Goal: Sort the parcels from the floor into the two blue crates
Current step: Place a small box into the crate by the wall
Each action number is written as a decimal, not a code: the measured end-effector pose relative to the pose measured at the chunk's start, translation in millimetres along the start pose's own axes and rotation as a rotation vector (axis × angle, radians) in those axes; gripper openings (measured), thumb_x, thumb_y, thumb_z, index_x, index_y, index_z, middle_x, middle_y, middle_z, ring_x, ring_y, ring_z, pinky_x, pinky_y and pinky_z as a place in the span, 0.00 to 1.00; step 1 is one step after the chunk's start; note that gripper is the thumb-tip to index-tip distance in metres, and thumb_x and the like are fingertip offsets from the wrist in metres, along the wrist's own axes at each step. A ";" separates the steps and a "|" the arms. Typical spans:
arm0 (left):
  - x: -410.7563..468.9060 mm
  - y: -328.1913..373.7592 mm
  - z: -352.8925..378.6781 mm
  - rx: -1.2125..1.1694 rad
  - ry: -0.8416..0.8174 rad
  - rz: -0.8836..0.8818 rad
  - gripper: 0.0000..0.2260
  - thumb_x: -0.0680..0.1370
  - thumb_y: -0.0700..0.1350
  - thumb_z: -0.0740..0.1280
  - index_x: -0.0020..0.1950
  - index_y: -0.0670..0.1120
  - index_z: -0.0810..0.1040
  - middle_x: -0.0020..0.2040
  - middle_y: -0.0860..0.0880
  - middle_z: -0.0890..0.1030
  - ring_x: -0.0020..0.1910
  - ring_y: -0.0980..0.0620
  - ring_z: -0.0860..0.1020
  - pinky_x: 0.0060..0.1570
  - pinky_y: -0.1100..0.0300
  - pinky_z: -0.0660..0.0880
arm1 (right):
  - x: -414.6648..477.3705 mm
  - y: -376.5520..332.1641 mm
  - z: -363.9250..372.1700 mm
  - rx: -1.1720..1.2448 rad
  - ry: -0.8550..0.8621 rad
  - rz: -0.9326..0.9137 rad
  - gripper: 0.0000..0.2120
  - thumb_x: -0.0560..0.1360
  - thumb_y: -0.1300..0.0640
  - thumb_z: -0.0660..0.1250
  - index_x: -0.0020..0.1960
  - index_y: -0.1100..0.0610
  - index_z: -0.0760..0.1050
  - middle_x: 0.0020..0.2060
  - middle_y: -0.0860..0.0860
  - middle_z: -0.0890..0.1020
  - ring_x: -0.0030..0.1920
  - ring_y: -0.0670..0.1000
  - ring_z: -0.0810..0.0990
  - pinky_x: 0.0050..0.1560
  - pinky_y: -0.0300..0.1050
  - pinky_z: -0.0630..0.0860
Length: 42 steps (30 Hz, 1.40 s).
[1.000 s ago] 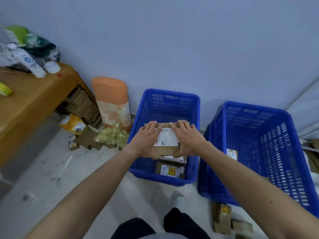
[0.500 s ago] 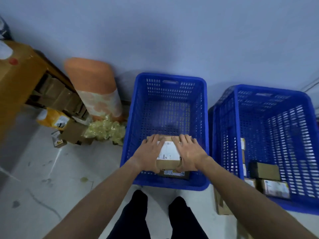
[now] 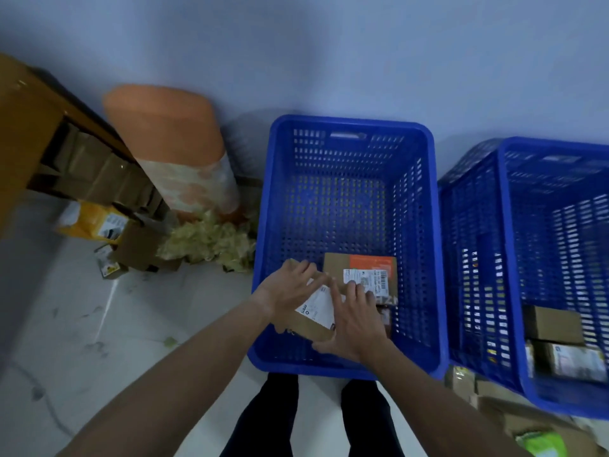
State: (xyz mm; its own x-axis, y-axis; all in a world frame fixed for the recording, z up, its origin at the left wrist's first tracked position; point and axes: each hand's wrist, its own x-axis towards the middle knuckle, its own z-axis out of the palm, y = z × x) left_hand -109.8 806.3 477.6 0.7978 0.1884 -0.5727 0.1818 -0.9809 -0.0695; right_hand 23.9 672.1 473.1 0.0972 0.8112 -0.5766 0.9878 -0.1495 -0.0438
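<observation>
Two perforated crates (image 3: 346, 206) — deep blue; brown cardboard parcel (image 3: 313, 328) with white label; another parcel (image 3: 361, 268) brown with an orange panel — grey floor (image 3: 99, 324).

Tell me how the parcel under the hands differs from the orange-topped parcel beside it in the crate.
The held parcel is plain brown cardboard; the orange-topped parcel has an orange band along its far edge. The held parcel sits skewed, with the left hand and right hand on it; the orange-topped parcel lies square to the left crate walls, and the right hand's fingertips overlap its label. The held parcel lies nearer the person. Both carry white shipping labels and lie inside the left crate.
</observation>
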 end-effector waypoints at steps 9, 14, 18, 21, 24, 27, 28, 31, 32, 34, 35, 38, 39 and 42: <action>29.7 -17.8 1.9 0.112 -0.071 0.093 0.68 0.56 0.61 0.83 0.80 0.45 0.40 0.74 0.38 0.59 0.74 0.34 0.60 0.69 0.40 0.66 | 18.6 -15.5 15.4 0.143 -0.004 0.190 0.65 0.55 0.18 0.58 0.78 0.58 0.46 0.63 0.60 0.65 0.61 0.62 0.65 0.63 0.61 0.64; 38.5 -26.6 14.1 -0.039 -0.056 -0.034 0.62 0.62 0.57 0.81 0.80 0.45 0.42 0.78 0.39 0.52 0.77 0.33 0.55 0.71 0.37 0.63 | 34.5 -24.9 25.9 0.323 -0.057 0.354 0.66 0.54 0.18 0.59 0.78 0.58 0.44 0.63 0.60 0.63 0.62 0.61 0.64 0.63 0.58 0.66; 41.9 -26.8 22.4 -0.280 -0.071 -0.242 0.51 0.72 0.49 0.75 0.81 0.43 0.42 0.79 0.37 0.50 0.75 0.36 0.60 0.68 0.40 0.66 | 44.3 -39.6 26.2 0.562 -0.110 0.554 0.68 0.53 0.17 0.60 0.77 0.57 0.44 0.67 0.61 0.61 0.67 0.63 0.61 0.65 0.59 0.66; 37.7 -19.2 27.5 -0.551 -0.032 -0.405 0.46 0.74 0.43 0.72 0.81 0.41 0.43 0.77 0.37 0.55 0.70 0.36 0.66 0.63 0.42 0.71 | 49.7 -48.1 26.4 0.687 -0.166 0.648 0.67 0.55 0.18 0.62 0.78 0.58 0.43 0.71 0.61 0.58 0.70 0.62 0.59 0.66 0.59 0.66; 31.8 -3.9 41.8 -0.833 0.121 -0.631 0.39 0.76 0.44 0.68 0.80 0.39 0.50 0.71 0.38 0.63 0.63 0.39 0.73 0.55 0.48 0.74 | 56.2 -51.0 29.0 0.768 -0.170 0.719 0.65 0.58 0.18 0.62 0.78 0.58 0.44 0.72 0.60 0.58 0.70 0.62 0.59 0.66 0.59 0.66; 28.2 18.7 51.3 -1.077 0.197 -0.836 0.24 0.79 0.47 0.64 0.73 0.41 0.65 0.64 0.41 0.72 0.58 0.41 0.76 0.54 0.49 0.75 | 62.5 -50.9 31.0 0.777 -0.152 0.735 0.63 0.60 0.20 0.62 0.78 0.59 0.44 0.71 0.61 0.59 0.70 0.62 0.60 0.66 0.59 0.67; 27.7 25.9 53.2 -1.172 0.191 -0.877 0.19 0.79 0.47 0.63 0.68 0.42 0.69 0.62 0.42 0.75 0.57 0.42 0.76 0.55 0.49 0.75 | 64.0 -50.4 31.3 0.765 -0.138 0.721 0.62 0.61 0.21 0.64 0.78 0.59 0.44 0.70 0.62 0.59 0.70 0.62 0.60 0.66 0.59 0.66; 22.5 42.3 58.8 -1.361 0.221 -0.974 0.16 0.80 0.48 0.61 0.65 0.44 0.72 0.58 0.44 0.80 0.56 0.43 0.78 0.55 0.48 0.76 | 66.0 -47.6 33.0 0.760 -0.093 0.621 0.60 0.64 0.26 0.68 0.78 0.61 0.44 0.69 0.61 0.60 0.70 0.62 0.59 0.67 0.58 0.66; 21.0 45.2 61.8 -1.391 0.228 -0.999 0.16 0.80 0.48 0.61 0.67 0.45 0.72 0.58 0.44 0.80 0.56 0.43 0.78 0.54 0.48 0.76 | 65.7 -46.3 34.7 0.781 -0.088 0.580 0.60 0.64 0.28 0.70 0.78 0.61 0.44 0.68 0.60 0.60 0.70 0.62 0.59 0.67 0.58 0.66; 18.5 48.9 66.2 -1.427 0.210 -1.040 0.18 0.80 0.47 0.61 0.70 0.45 0.70 0.60 0.44 0.79 0.57 0.43 0.78 0.54 0.47 0.77 | 63.8 -42.8 41.0 0.817 -0.089 0.516 0.58 0.64 0.30 0.72 0.77 0.61 0.47 0.67 0.59 0.61 0.69 0.62 0.60 0.67 0.55 0.66; 18.2 50.1 66.8 -1.440 0.196 -1.056 0.20 0.80 0.47 0.60 0.72 0.46 0.68 0.63 0.44 0.78 0.59 0.43 0.77 0.56 0.47 0.77 | 63.3 -40.5 44.6 0.827 -0.092 0.492 0.55 0.65 0.32 0.73 0.76 0.61 0.51 0.66 0.59 0.62 0.69 0.62 0.62 0.67 0.54 0.67; 21.0 57.4 66.3 -1.451 0.128 -1.082 0.28 0.80 0.45 0.61 0.78 0.45 0.57 0.74 0.42 0.65 0.67 0.40 0.71 0.62 0.46 0.72 | 63.6 -33.1 56.6 0.860 -0.142 0.444 0.44 0.69 0.38 0.71 0.73 0.60 0.57 0.66 0.59 0.64 0.65 0.61 0.69 0.56 0.51 0.72; 22.1 60.9 66.2 -1.431 0.093 -1.079 0.30 0.80 0.44 0.61 0.80 0.44 0.53 0.76 0.41 0.61 0.68 0.38 0.70 0.63 0.46 0.71 | 64.0 -31.7 60.6 0.871 -0.167 0.432 0.43 0.71 0.39 0.70 0.74 0.60 0.56 0.69 0.60 0.63 0.66 0.61 0.69 0.54 0.50 0.71; 25.9 67.6 72.2 -1.318 -0.010 -1.056 0.33 0.80 0.46 0.64 0.79 0.40 0.50 0.76 0.38 0.59 0.66 0.37 0.72 0.59 0.49 0.72 | 65.2 -29.1 72.8 0.895 -0.228 0.405 0.45 0.74 0.41 0.68 0.78 0.61 0.49 0.76 0.61 0.55 0.72 0.62 0.65 0.61 0.52 0.70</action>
State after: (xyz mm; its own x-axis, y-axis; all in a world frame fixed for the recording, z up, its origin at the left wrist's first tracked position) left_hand -118.4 741.4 399.1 0.0205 0.6832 -0.7299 0.9212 0.2709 0.2794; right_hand -7.3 688.2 377.4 0.2870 0.4922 -0.8218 0.4218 -0.8352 -0.3530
